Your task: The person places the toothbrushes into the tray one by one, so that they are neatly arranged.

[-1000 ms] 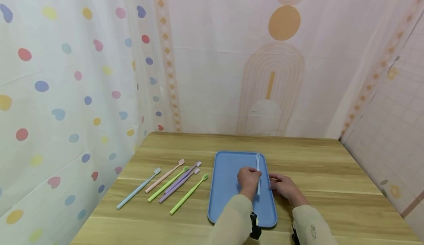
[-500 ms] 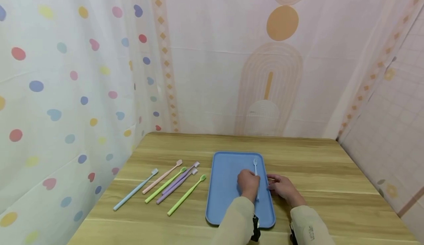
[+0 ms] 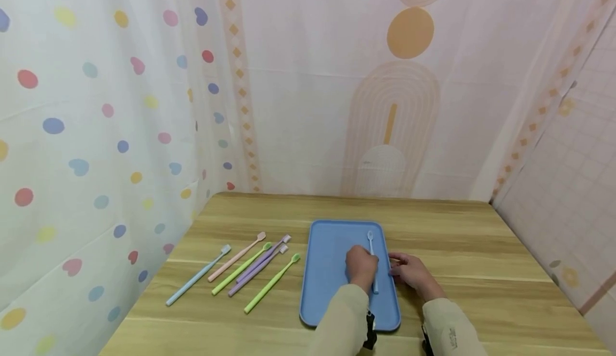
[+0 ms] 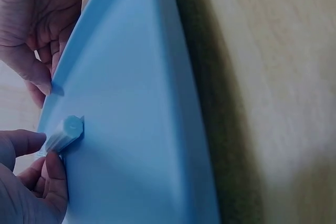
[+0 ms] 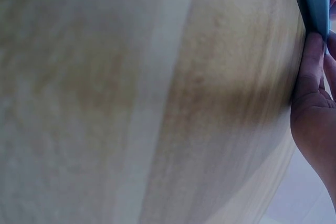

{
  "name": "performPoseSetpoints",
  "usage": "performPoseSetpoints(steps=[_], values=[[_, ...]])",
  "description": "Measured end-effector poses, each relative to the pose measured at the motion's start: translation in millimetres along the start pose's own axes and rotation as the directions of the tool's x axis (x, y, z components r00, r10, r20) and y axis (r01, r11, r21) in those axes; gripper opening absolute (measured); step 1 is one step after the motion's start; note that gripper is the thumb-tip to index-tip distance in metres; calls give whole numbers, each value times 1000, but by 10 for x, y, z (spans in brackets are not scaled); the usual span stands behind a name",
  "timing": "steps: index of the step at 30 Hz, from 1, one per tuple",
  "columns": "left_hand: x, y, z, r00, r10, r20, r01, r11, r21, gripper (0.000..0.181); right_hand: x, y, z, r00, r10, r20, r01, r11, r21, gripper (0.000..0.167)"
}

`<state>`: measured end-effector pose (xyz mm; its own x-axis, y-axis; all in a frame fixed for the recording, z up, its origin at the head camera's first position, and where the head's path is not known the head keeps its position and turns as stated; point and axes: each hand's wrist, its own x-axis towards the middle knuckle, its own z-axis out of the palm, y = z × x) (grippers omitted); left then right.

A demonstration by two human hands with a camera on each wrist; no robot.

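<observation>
A left hand pinches a pale-blue toothbrush lying toward three o'clock inside a blue tray, its edge gripped by the right hand; uneven release could roll the brush askew.

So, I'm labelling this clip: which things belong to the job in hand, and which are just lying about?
In the job:
blue tray
pale toothbrush, pinched by the left hand
right hand, at the tray's rim

Lying about on the table, though possibly related:
blue toothbrush
pink toothbrush
two green toothbrushes
two purple toothbrushes
</observation>
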<state>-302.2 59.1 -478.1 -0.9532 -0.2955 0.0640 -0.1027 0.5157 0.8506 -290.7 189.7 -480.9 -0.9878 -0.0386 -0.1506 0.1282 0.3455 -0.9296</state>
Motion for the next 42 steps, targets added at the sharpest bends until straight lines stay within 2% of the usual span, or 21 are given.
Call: performPoseSetpoints(steps=[3,8,11,14,16,19,21,26,31,40,42], values=[[-6,-3,-14,1000,4,3,-4,1000,-10,23,4,1,2,1000,2,-1,-2,1000,-1,48],[-1,12,-62,1000,11,2,-11,999,-34,42,-4,-13,2,1000,11,0,-11,1000,-11,48],[34,19,-116,999,36,-8,-37,999,-27,49,-9,-29,1,1000,16,5,-16,1000,-18,48],[95,19,-183,999,52,5,-52,998,-18,48,-13,-32,-4,1000,17,8,-16,1000,-19,49],[142,15,-233,998,62,11,-62,998,-4,37,-16,-28,-8,1000,15,9,-15,1000,-17,49],[216,21,-322,997,75,35,-76,997,14,6,-19,-20,-15,1000,11,9,-11,1000,-11,49],[264,24,-388,995,86,49,-88,996,29,19,-19,-16,-18,1000,12,10,-12,1000,-6,49],[378,43,-600,992,98,83,-103,993,61,28,-27,-24,-13,1000,8,16,-8,1000,5,49],[507,6,-809,989,109,102,-117,991,69,33,-26,-30,6,1000,16,22,-16,1000,12,50],[760,-94,-1129,976,198,87,-203,978,55,30,-18,-30,29,1000,18,21,-18,1000,8,49],[787,-114,-1207,978,185,93,-189,981,33,30,-22,-30,31,1000,19,23,-19,1000,5,49]])
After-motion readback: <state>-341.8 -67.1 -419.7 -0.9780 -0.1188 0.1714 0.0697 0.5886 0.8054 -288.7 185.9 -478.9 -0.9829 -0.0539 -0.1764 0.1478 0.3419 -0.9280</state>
